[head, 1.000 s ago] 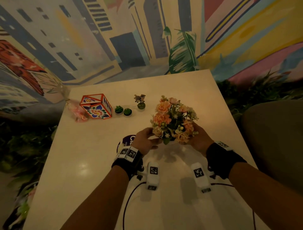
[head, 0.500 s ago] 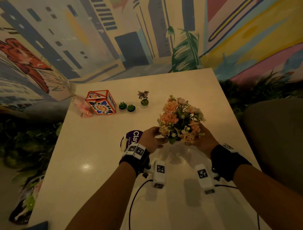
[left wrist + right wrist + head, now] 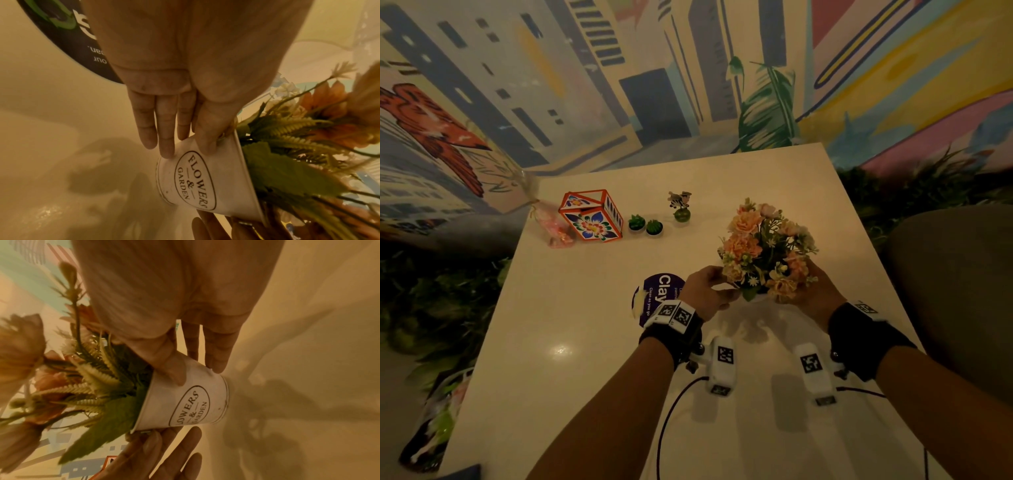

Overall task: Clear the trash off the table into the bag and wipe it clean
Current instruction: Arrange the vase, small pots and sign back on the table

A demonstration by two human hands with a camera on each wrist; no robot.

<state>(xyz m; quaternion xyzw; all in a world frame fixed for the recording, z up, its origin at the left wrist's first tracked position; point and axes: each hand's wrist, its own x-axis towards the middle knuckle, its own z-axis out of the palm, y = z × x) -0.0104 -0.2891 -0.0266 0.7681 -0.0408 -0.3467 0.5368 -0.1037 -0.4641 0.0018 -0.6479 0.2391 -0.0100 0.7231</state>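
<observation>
Holding a white flower pot (image 3: 197, 180) between both hands just above the pale table (image 3: 571, 342), the left hand (image 3: 705, 291) and right hand (image 3: 815, 291) pinch its sides with thumbs and fingertips. Keeping it upright and setting it down gently, well apart from the purple sticker (image 3: 654, 294), should leave room to wipe.
</observation>
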